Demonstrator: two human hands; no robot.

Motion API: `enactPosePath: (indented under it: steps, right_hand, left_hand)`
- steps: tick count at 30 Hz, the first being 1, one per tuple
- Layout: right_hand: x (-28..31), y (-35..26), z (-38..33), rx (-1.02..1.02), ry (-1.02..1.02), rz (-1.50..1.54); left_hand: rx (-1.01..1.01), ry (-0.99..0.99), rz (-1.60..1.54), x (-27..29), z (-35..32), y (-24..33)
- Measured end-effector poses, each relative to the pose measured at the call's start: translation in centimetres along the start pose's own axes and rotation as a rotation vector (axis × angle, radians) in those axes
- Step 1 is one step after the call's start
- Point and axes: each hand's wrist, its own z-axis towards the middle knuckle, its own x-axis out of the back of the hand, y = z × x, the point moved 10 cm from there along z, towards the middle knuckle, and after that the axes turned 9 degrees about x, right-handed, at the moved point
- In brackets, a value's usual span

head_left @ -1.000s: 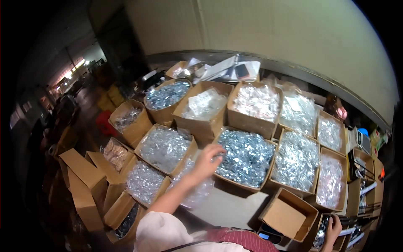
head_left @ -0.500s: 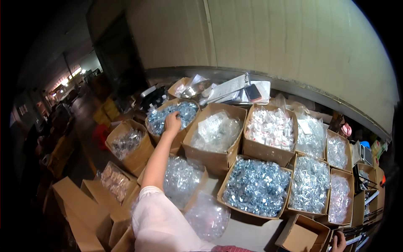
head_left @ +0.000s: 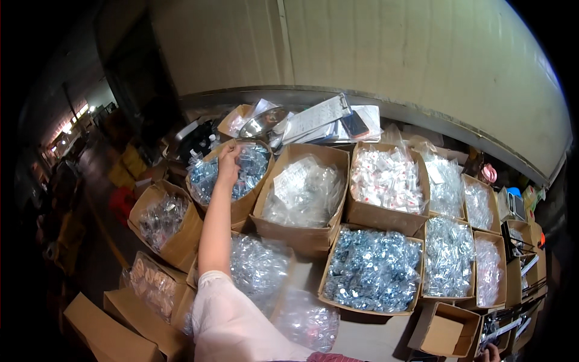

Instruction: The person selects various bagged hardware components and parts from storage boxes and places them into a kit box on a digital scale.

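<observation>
While the left hand reaches far forward on an outstretched arm in a pale pink sleeve, its fingers curl down into the box of blue-tinted bagged parts. They touch the bags near that box's middle; whether they pinch one I cannot tell.

Taking that box as the landmark, I count about eleven open cardboard boxes on the worktop filled with clear bags of small parts. Just right of it stands one box of clear bags, and right again one box of white packets. Below and to the right sits one large box of bright blue-silver pieces. Left of and below the landmark is one box of darker bags. Behind it lie one metal bowl and one stack of papers bearing one dark phone. Far to the lower right stands one empty small box.

Only a sliver of the right hand shows at the lower edge, its fingers unreadable.
</observation>
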Motion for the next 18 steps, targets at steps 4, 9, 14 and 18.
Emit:
enactPosePath:
  steps: [4,9,14,18]
  right_hand:
    - [-1.9,0.3,0.5,-0.087,0.025,0.221]
    - [-11.2,-10.1,3.2,0.024,-0.243,0.367]
    - [-20.5,-19.7,1.4,0.208,-0.539,0.463]
    - [-24.8,-27.1,-2.0,0.481,-0.753,0.447]
  left_hand:
    - [0.168,-0.212,-0.142,-8.8,-7.0,1.8]
    - [0.43,-0.381,-0.246,-17.3,-16.3,-1.8]
    - [0.716,-0.468,-0.429,-25.9,-30.0,-5.5]
    - [0.71,-0.558,-0.39,-29.3,-38.3,-5.7]
